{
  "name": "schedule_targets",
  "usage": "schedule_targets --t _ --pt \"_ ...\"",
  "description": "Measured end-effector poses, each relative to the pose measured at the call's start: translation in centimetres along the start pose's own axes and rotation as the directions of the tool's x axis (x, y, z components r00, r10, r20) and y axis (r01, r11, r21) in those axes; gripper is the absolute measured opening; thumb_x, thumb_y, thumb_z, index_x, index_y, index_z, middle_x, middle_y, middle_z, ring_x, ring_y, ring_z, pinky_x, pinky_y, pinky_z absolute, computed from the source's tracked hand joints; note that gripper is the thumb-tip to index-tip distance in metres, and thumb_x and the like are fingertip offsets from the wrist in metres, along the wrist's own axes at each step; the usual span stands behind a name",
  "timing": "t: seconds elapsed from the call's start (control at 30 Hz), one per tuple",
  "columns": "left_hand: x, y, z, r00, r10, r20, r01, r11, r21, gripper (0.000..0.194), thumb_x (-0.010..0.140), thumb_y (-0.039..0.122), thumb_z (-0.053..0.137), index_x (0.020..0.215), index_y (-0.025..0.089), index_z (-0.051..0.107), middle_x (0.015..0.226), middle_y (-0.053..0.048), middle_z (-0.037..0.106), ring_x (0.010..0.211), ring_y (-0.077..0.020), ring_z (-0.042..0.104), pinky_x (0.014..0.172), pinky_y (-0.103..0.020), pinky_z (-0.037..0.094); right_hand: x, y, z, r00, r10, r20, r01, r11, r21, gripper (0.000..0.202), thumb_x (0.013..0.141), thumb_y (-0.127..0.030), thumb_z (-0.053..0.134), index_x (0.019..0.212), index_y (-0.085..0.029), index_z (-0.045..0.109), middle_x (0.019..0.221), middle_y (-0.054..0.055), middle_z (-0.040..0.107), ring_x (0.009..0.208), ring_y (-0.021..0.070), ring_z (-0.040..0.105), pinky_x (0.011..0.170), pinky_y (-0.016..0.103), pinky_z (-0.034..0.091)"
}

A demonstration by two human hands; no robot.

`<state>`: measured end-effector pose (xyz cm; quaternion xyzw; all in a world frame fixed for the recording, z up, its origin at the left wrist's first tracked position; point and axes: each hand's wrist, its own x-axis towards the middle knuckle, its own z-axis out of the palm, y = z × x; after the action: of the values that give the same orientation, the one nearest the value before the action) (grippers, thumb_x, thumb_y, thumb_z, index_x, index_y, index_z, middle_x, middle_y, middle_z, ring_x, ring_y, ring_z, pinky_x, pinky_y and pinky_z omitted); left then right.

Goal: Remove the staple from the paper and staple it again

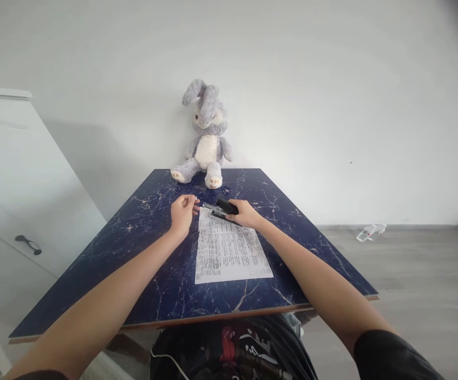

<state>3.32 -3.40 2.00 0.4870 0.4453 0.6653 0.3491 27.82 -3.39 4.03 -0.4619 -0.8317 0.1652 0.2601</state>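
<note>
My right hand [246,214] is closed around a black stapler [225,206]. The stapler's top arm is lifted, and a silvery metal part shows between its two halves, pointing left. It is held over the top edge of a printed sheet of paper [231,248] lying on the table. To the left of the stapler's front end is my left hand [181,215], thumb and forefinger pinched together. Something small and pale seems to be at those fingertips, too small to name.
A grey plush rabbit [208,140] sits at the back of the dark blue marbled table [133,237], against the white wall. On the left stands a white cabinet [22,174] with a black handle [28,244]. A clear plastic item [370,232] lies on the floor at right.
</note>
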Motion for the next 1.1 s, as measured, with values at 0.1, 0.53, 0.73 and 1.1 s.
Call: schedule_targets --t 0.1,0.53,0.73,1.1 --pt "-0.3 0.8 0.0 0.985 0.155 0.078 -0.160 0.985 0.067 0.027 0.096 0.044 0.068 0.097 0.017 0.070 0.091 -0.009 0.077 0.064 -0.0148 0.069 0.052 -0.023 0.052 0.0 0.3 -0.1 0.985 -0.046 0.164 0.035 0.997 0.071 0.012 0.084 -0.023 0.077 0.089 -0.016 0.069 0.079 0.000 0.067 0.068 0.0175 0.059 0.062 0.027 0.038" --pt "-2.7 1.9 0.7 0.822 0.222 0.525 -0.332 0.935 0.124 0.035 0.099 0.046 0.064 0.115 0.019 0.078 0.084 -0.004 0.080 0.068 -0.0187 0.074 0.061 -0.028 0.060 -0.6 -2.4 0.3 0.720 -0.613 -0.325 0.634 0.772 -0.051 0.021 0.107 -0.033 0.063 0.124 -0.022 0.069 0.108 0.011 0.070 0.102 0.0265 0.064 0.093 0.045 0.056" --pt "-2.9 2.6 0.8 0.846 0.194 0.496 -0.293 0.947 0.129 0.042 0.098 0.050 0.064 0.121 0.018 0.076 0.082 -0.005 0.079 0.066 -0.0204 0.074 0.064 -0.030 0.059 -0.8 -2.4 0.2 0.741 -0.572 -0.352 0.579 0.809 -0.096 0.020 0.109 -0.028 0.056 0.121 -0.022 0.071 0.109 0.010 0.072 0.101 0.0252 0.066 0.094 0.043 0.056" --pt "2.3 -0.2 -2.8 0.914 0.183 0.362 -0.399 0.573 0.716 0.022 0.096 0.019 0.057 0.103 0.018 0.077 0.108 -0.015 0.077 0.100 -0.0296 0.071 0.095 -0.040 0.052 0.2 7.0 -2.9 0.869 0.159 -0.469 -0.161 0.986 0.037 0.018 0.083 -0.018 0.068 0.098 -0.016 0.078 0.086 0.006 0.076 0.079 0.0225 0.070 0.084 0.034 0.057"
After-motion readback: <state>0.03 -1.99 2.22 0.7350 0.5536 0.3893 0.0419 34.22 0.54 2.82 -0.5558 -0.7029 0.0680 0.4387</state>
